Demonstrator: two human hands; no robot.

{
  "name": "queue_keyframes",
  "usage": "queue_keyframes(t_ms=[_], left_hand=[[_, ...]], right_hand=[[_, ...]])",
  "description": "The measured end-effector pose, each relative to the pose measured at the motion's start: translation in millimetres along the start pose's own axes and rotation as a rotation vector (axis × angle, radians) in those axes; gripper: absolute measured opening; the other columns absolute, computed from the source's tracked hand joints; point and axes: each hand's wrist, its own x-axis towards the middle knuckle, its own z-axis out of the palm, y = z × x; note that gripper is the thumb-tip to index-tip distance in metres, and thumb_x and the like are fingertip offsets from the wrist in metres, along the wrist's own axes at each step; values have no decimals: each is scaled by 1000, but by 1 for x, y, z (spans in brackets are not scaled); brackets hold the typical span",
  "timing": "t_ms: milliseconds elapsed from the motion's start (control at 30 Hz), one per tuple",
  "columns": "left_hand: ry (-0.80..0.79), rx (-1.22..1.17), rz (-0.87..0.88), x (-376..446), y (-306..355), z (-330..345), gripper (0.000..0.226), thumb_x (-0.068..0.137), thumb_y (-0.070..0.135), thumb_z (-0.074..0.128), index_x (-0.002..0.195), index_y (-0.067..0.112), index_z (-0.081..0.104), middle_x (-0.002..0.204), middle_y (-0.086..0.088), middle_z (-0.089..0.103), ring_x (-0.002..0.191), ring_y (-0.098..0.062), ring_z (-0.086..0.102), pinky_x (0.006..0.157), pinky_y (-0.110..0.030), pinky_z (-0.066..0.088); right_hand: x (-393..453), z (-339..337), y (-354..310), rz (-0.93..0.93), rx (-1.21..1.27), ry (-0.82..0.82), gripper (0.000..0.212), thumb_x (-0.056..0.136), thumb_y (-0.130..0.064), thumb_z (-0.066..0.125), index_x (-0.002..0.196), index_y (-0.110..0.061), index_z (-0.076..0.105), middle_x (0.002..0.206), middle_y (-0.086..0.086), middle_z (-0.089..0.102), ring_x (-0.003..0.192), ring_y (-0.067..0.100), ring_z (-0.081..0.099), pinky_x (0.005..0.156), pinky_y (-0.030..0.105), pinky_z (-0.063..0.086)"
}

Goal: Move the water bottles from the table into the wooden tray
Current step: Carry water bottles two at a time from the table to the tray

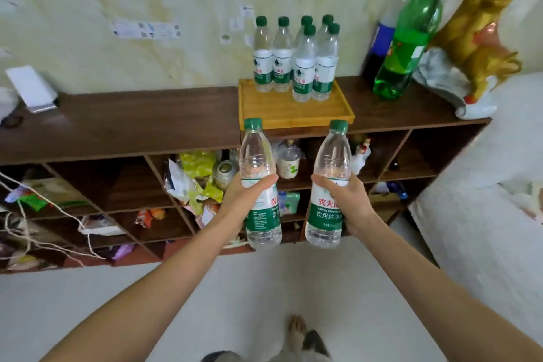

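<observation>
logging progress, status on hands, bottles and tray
Left hand and right hand each grip a water bottle, upright, short of the shelf. Six bottles stand at the back of the wooden tray. Tray front bare, nothing in the way.

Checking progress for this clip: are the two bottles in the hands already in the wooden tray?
Out. The left hand and right hand each hold a bottle in the air, short of the wooden tray.

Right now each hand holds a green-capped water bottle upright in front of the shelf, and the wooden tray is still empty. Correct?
Not quite. The head view shows the wooden tray already holds six bottles at its back. The rest stands: the left hand and right hand each hold an upright bottle.
</observation>
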Motion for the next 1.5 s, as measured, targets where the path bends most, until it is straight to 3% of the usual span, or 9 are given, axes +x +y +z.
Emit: queue_keyframes(t_ms=[133,300,467,700,900,1067,1167,1333,1500], left_hand=[[90,-4,106,68,41,0,37,77,20,79,112,18,64,104,-4,73,95,-20,70,85,-36,54],[125,7,194,154,85,-4,46,75,18,81,117,14,63,103,-1,73,94,-16,71,76,-27,53],[104,52,271,233,117,-9,45,70,13,84,108,21,62,94,8,71,86,-5,68,72,-22,53],[60,124,338,315,137,-17,42,68,14,86,101,25,64,89,14,69,79,6,67,68,-13,53],[65,133,405,352,120,-14,51,68,10,86,109,27,60,100,11,70,91,3,68,77,-15,55],[-3,211,463,361,108,-11,59,68,9,86,119,18,58,109,5,70,103,-6,66,89,-25,54],[0,207,486,364,108,-10,61,70,7,85,123,15,55,110,5,69,104,-6,66,88,-23,54],[-14,228,514,362,108,-9,69,71,7,84,129,12,48,114,12,64,107,0,62,90,-17,50],[-49,322,526,357,104,-16,77,71,18,85,134,23,40,118,25,60,114,2,58,95,-19,48]], right_hand=[[81,25,-56,-105,-21,-38,34,75,-22,82,103,-25,63,92,-3,73,85,17,71,74,33,57],[165,56,-106,-186,-7,-72,38,75,-20,82,105,-29,59,100,-3,72,94,16,69,85,40,55],[232,87,-128,-277,-62,-14,65,69,-25,85,126,-24,54,114,-3,70,106,18,66,96,47,52],[287,117,-142,-286,-201,99,130,32,-75,82,144,-26,36,139,-3,54,130,20,50,105,48,45],[319,114,-127,-308,-287,20,65,68,-19,86,122,-25,51,107,-14,65,101,-3,61,88,23,50],[334,116,-115,-352,-332,-31,71,68,-15,86,127,-22,47,106,-21,59,94,-18,56,73,-1,44],[339,116,-114,-360,-355,-48,78,66,-20,88,132,-21,46,110,-21,59,99,-17,56,80,1,43],[334,109,-118,-374,-454,-83,88,65,-33,88,137,-29,37,127,-15,56,121,5,53,104,35,46],[310,97,-148,-657,-654,14,99,70,-27,86,146,-31,21,139,-12,43,124,4,46,101,23,42]])
